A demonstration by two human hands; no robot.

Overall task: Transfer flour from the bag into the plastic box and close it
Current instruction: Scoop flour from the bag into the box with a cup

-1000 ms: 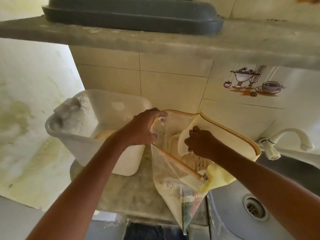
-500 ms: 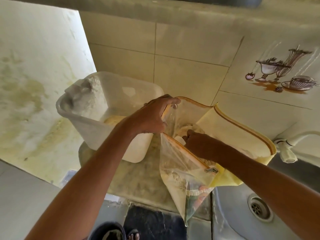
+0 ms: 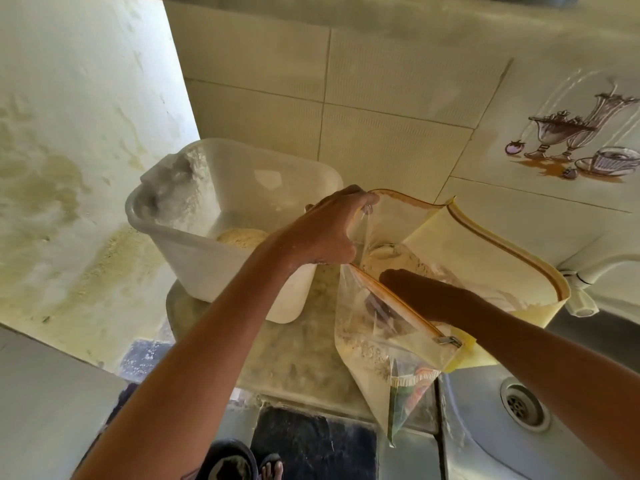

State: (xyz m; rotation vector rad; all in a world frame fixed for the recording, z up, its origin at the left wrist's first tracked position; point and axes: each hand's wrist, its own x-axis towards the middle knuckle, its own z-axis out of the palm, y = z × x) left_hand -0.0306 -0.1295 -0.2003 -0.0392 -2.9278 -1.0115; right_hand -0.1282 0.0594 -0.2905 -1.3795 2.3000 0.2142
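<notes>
A white plastic box (image 3: 207, 268) stands open on the counter with a small heap of flour (image 3: 242, 237) at its bottom and flour caked on its left inner wall. To its right stands a zip bag (image 3: 485, 258), clear in front and yellow behind, its mouth wide open. My left hand (image 3: 325, 230) grips the bag's near-left rim and holds it open. My right hand (image 3: 415, 292) reaches down inside the bag, holding a white cup (image 3: 379, 251) against the flour there (image 3: 408, 259). Its fingers are partly hidden by the bag's front.
The box and bag stand on a narrow stone counter (image 3: 294, 358) against a tiled wall. A steel sink (image 3: 485, 438) with a drain (image 3: 523, 407) lies to the right, a white tap (image 3: 581, 296) behind it. The painted wall closes the left side. My sandalled foot (image 3: 270, 465) shows below.
My right hand has gone from the bag's mouth down deep into the bag with the cup. The left hand still holds the rim. The camera has tilted down.
</notes>
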